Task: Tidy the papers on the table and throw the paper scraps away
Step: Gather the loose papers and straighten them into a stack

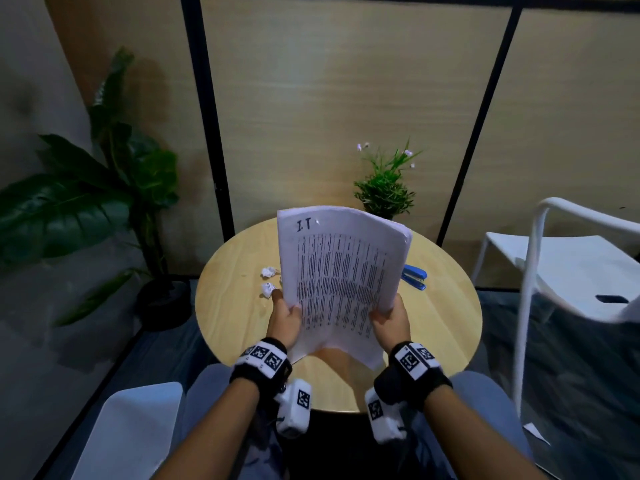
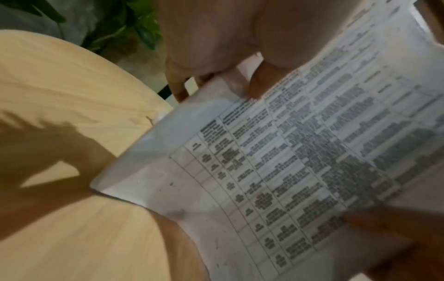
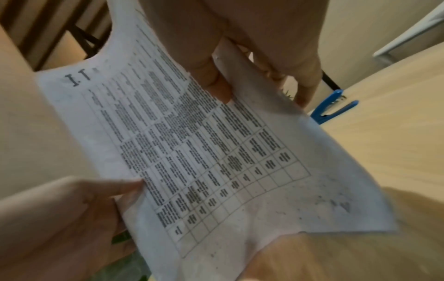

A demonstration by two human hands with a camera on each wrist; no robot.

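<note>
A stack of printed papers (image 1: 341, 271) stands nearly upright above the round wooden table (image 1: 446, 327), its top sheet covered by a table of text. My left hand (image 1: 285, 315) pinches its left edge, thumb on the front. My right hand (image 1: 389, 318) grips the right edge the same way. In the left wrist view the papers (image 2: 300, 161) fill the right side under my left hand (image 2: 228, 76). The right wrist view shows the papers (image 3: 192, 152) held by my right hand (image 3: 240, 72). Two crumpled white paper scraps (image 1: 269, 280) lie on the table left of the stack.
A blue stapler (image 1: 414, 277) (image 3: 331, 108) lies on the table behind the stack's right edge. A small potted plant (image 1: 384, 192) stands at the table's far edge. A white chair (image 1: 554, 271) is at the right, a large leafy plant (image 1: 104, 188) at the left.
</note>
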